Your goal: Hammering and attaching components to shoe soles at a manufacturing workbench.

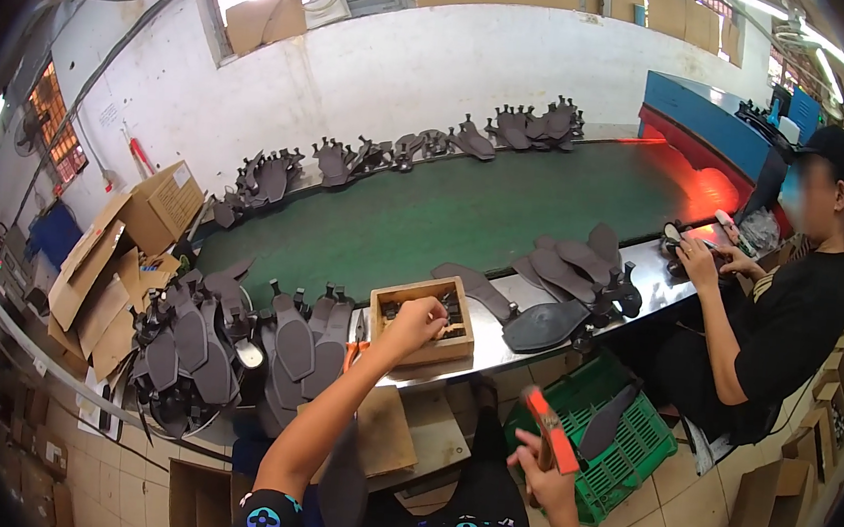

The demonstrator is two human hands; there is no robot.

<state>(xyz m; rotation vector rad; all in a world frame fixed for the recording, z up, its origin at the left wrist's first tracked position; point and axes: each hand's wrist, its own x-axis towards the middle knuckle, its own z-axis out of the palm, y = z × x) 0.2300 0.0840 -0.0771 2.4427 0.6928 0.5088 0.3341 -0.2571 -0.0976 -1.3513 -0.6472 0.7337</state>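
My left hand (417, 324) reaches into a small wooden box (465, 351) on the metal table edge. Its fingers are bent together among small dark pieces, and what they grip is hidden. In my right hand (546, 475) is a hammer (555, 438) with red-orange on it, held up in front of the green crate. A dark shoe sole (344, 483) stands below my left forearm, near my lap. Orange-handled pliers (354, 351) lie just left of the box. Right of it rests a dark, wide sole-shaped piece (544, 325).
Heeled soles crowd the table left (190, 329) and line the far side of the green conveyor belt (396, 216). A green plastic crate (642, 448) stands on the floor. A co-worker (791, 286) handles a shoe at right. Cardboard boxes (161, 206) stand at left.
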